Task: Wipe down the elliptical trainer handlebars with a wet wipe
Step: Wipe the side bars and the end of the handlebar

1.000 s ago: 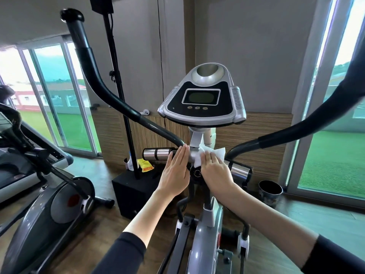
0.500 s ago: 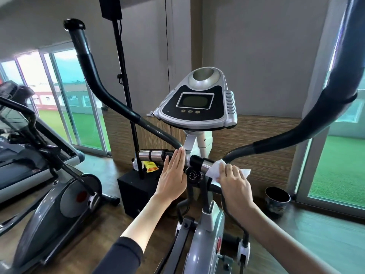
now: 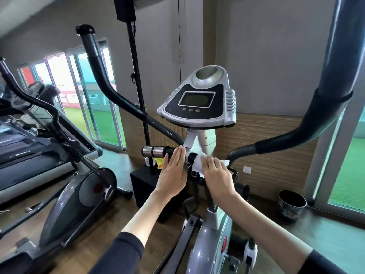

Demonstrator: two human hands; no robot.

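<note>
Fingers of our right hand (image 3: 218, 179) flat, pressing crumpled white wet wipe (image 3: 196, 165) beneath them onto short black-and-chrome crossbar (image 3: 158, 151); left hand (image 3: 173, 175) flat alongside; we've swept it back inboard; long black grips (image 3: 110, 91) pending.

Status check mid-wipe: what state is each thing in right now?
left hand: flat, fingers straight, resting on the handlebar
right hand: flat, pressing the wipe onto the handlebar
wipe: spread over the handlebar under the right hand
screen: blank
bin: upright, contents hidden
</note>
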